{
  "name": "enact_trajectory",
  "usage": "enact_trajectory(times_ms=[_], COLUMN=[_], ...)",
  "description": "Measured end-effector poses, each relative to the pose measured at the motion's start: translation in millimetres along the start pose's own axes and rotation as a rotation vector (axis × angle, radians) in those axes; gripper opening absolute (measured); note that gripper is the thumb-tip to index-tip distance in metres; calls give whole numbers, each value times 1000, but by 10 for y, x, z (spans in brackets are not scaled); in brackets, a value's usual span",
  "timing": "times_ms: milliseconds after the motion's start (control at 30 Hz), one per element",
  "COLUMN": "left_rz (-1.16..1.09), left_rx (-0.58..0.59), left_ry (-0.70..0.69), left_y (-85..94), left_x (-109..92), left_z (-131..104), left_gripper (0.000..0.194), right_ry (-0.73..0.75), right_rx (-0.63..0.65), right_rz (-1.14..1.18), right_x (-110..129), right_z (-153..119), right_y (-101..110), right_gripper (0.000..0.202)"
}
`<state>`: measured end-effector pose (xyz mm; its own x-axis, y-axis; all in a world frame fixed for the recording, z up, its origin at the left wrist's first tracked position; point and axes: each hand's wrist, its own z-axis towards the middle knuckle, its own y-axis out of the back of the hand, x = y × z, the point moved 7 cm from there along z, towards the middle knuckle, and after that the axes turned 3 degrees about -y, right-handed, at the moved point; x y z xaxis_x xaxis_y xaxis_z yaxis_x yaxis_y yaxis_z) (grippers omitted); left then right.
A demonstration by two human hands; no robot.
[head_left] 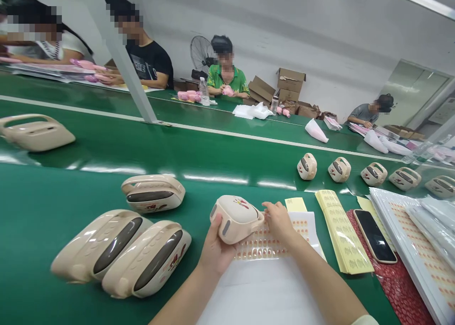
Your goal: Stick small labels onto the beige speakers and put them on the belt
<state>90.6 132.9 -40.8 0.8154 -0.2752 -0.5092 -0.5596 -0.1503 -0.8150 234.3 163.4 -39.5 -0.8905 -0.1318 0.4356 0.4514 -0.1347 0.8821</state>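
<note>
My left hand (pixel 216 251) grips a cream plastic device with a carry handle (pixel 236 220), tilted so that two grey pads on its bottom and a red print on its face show. My right hand (pixel 279 220) is beside that handle, its fingers bent and pinched together; anything between the fingertips is too small to make out. Beneath both hands lies a sheet of small orange-red stickers (pixel 261 246) on white paper (pixel 265 292). To the left, three similar cream devices (pixel 152 192) with dark oval panels lie on the green table (pixel 31 220).
At right are a stack of yellow label sheets (pixel 343 232), a phone (pixel 375 235), red bubble wrap (pixel 401 287) and more sticker sheets (pixel 412 235). Several cream devices (pixel 307 167) line the green belt (pixel 220 152) beyond. Co-workers (pixel 227 73) sit across, handling pink items.
</note>
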Motion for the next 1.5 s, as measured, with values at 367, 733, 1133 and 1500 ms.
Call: enact_trajectory(times_ms=[367, 733, 1133, 1500], left_rz=[-264, -393, -342, -286], left_rx=[194, 518, 722, 721], left_ry=[-88, -74, -53, -71], left_y=[-41, -72, -196, -146], left_x=[-49, -63, 37, 66], left_z=[59, 124, -33, -39], left_gripper=[67, 86, 52, 51], right_ry=[-113, -196, -295, -5], right_rx=[-141, -170, -189, -516], right_rz=[346, 642, 1408, 868], right_x=[87, 111, 603, 667], right_z=[-65, -110, -117, -264], right_y=[336, 326, 428, 594], right_gripper=[47, 24, 42, 19])
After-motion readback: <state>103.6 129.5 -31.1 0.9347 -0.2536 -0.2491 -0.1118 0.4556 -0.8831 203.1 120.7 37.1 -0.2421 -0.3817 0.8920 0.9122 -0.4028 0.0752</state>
